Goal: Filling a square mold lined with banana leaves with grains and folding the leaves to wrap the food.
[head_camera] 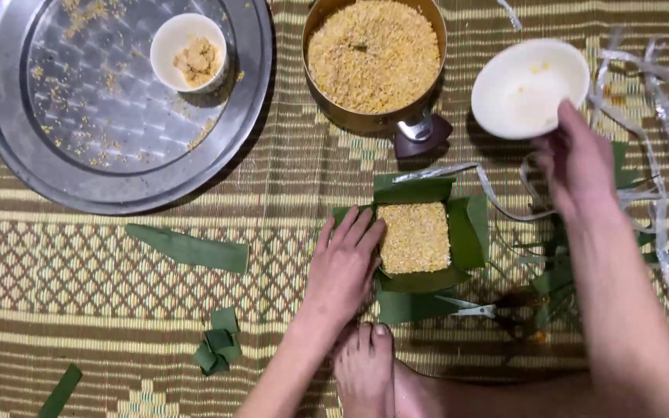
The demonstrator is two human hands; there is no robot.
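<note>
— At the centre of the frame, what sits under the hands?

— From the head view: a square leaf parcel (421,241), green leaf walls folded up into a box, filled level with coarse yellow grain. It rests on a woven mat (118,302) of brown and cream bands with diamond patterns.

— And the left hand?

— The left hand (344,267) lies flat against the parcel's left wall, fingers straight and together, pressing rather than gripping.

— The right?

— The right hand (578,166), at the upper right, has its fingers curled loosely on the rim of a smooth white bowl (528,87), which looks nearly empty; whether it truly grips the rim I cannot tell.

— What surrounds them?

— Top centre, a round brass-coloured pot (373,58) heaped with the same grainy yellow filling. Upper left, a wide dimpled metal tray (9,147) flecked with crumbs, holding a small white cup (189,53) with a pale lump inside. Right side, glossy pale strips (660,116) tangle loosely. Scissors (478,310) lie just below the parcel, and cut leaf pieces (187,249) are scattered lower left. A bare foot (365,368) rests at the bottom edge.
</note>
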